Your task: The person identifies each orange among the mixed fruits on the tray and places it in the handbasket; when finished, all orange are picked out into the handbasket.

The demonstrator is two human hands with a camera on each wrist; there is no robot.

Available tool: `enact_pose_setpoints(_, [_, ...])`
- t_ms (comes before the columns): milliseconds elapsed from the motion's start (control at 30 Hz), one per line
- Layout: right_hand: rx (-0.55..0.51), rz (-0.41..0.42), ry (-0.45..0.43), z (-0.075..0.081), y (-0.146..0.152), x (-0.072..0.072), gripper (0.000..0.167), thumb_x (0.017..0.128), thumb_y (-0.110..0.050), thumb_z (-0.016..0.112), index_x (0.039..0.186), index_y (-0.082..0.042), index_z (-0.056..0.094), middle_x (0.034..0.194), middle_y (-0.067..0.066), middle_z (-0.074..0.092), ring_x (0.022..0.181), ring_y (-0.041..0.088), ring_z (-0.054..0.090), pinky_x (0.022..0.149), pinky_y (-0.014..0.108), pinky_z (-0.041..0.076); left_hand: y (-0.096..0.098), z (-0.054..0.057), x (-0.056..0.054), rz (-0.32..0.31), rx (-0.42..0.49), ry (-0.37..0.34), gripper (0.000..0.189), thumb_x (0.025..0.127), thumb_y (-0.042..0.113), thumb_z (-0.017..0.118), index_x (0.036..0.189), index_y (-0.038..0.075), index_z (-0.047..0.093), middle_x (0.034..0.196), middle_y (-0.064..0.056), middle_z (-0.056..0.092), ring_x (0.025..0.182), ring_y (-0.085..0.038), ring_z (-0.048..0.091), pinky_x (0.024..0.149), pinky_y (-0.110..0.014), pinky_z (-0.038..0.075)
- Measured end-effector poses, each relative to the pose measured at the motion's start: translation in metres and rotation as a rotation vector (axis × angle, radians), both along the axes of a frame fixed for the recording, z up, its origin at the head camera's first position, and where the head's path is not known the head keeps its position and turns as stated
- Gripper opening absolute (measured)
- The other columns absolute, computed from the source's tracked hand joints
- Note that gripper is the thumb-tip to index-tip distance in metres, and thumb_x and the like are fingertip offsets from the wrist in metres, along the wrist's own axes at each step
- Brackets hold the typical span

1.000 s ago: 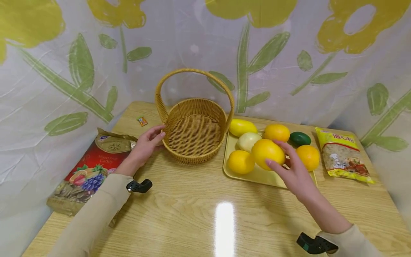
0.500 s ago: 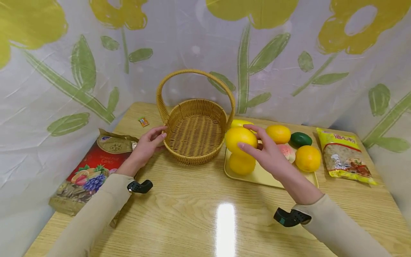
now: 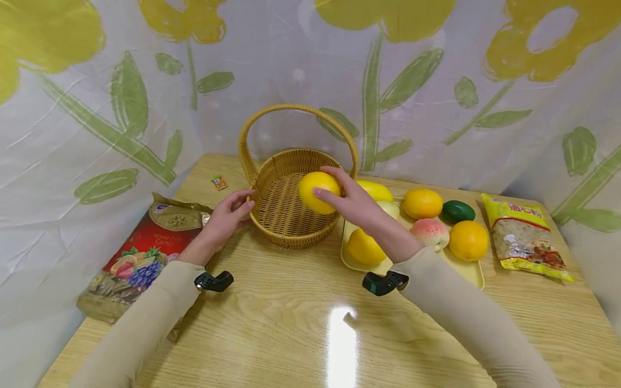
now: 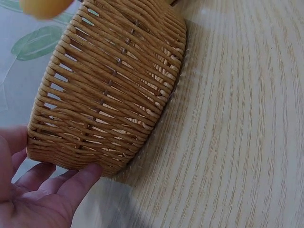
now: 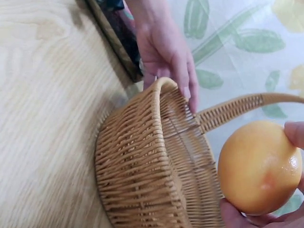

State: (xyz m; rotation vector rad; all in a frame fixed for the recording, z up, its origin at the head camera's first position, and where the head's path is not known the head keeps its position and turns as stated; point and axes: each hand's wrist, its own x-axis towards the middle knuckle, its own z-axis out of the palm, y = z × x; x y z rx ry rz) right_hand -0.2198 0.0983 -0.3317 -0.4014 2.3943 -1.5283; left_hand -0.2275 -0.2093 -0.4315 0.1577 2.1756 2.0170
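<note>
One orange held above one wicker basket
The right hand pinches the orange between thumb and curved fingers, opened just as wide as the fruit — which hangs over the basket's opening, apart from the woven bottom. The left hand pinches the basket's left rim, fingers against the outer weave — the basket itself stands upright on the desk.

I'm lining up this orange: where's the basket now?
In the head view, the basket stands just left of centre, the left hand on its left side and the yellow tray close on its right.
</note>
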Motion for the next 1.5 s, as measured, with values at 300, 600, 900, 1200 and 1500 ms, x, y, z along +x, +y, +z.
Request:
enact_pose_setpoints(300, [0.064, 0.004, 0.011, -0.009, -0.024, -0.035, 0.061, 0.095, -0.04, 0.063, 0.147, -0.02, 0.04, 0.133, 0.008, 0.049, 0.108, 0.025, 0.053, 0.091, 0.04, 0.046, 0.002, 0.001, 0.0, 0.011, -0.007, 0.003, 0.05, 0.105, 0.02, 0.047, 0.149, -0.001, 0.033, 0.158, -0.014, 0.027, 0.141, -0.033, 0.031, 0.103, -0.056, 0.041])
enact_pose_setpoints(600, [0.063, -0.087, -0.012, -0.026, -0.039, -0.06, 0.062, 0.095, -0.034, 0.065, 0.147, -0.014, 0.039, 0.136, 0.012, 0.049, 0.112, 0.027, 0.052, 0.092, 0.039, 0.047, 0.002, 0.002, 0.001, 0.007, -0.01, 0.001, 0.051, 0.105, 0.02, 0.047, 0.149, -0.001, 0.031, 0.158, -0.016, 0.026, 0.141, -0.035, 0.031, 0.104, -0.059, 0.039])
enact_pose_setpoints(900, [0.092, -0.147, -0.003, -0.038, -0.052, -0.068, 0.061, 0.094, -0.033, 0.067, 0.146, -0.017, 0.041, 0.139, 0.012, 0.048, 0.117, 0.027, 0.05, 0.095, 0.04, 0.046, 0.002, 0.002, 0.001, 0.006, -0.021, 0.0, 0.051, 0.105, 0.02, 0.046, 0.15, 0.0, 0.032, 0.158, -0.015, 0.026, 0.14, -0.036, 0.031, 0.104, -0.059, 0.038])
enact_pose_setpoints(1200, [0.124, -0.177, -0.041, -0.046, -0.05, -0.067, 0.061, 0.093, -0.032, 0.067, 0.145, -0.015, 0.041, 0.143, 0.014, 0.042, 0.121, 0.03, 0.046, 0.098, 0.042, 0.044, 0.003, 0.0, 0.001, 0.011, -0.017, 0.001, 0.049, 0.106, 0.019, 0.046, 0.149, 0.0, 0.033, 0.158, -0.014, 0.026, 0.14, -0.036, 0.031, 0.104, -0.059, 0.039])
enact_pose_setpoints(1500, [0.093, -0.156, -0.111, -0.05, -0.052, -0.07, 0.058, 0.094, -0.029, 0.067, 0.144, -0.016, 0.041, 0.139, 0.015, 0.045, 0.116, 0.029, 0.049, 0.095, 0.041, 0.045, 0.003, 0.002, 0.001, 0.01, -0.032, -0.01, 0.05, 0.106, 0.02, 0.045, 0.149, 0.0, 0.032, 0.156, -0.017, 0.029, 0.14, -0.033, 0.032, 0.103, -0.057, 0.041])
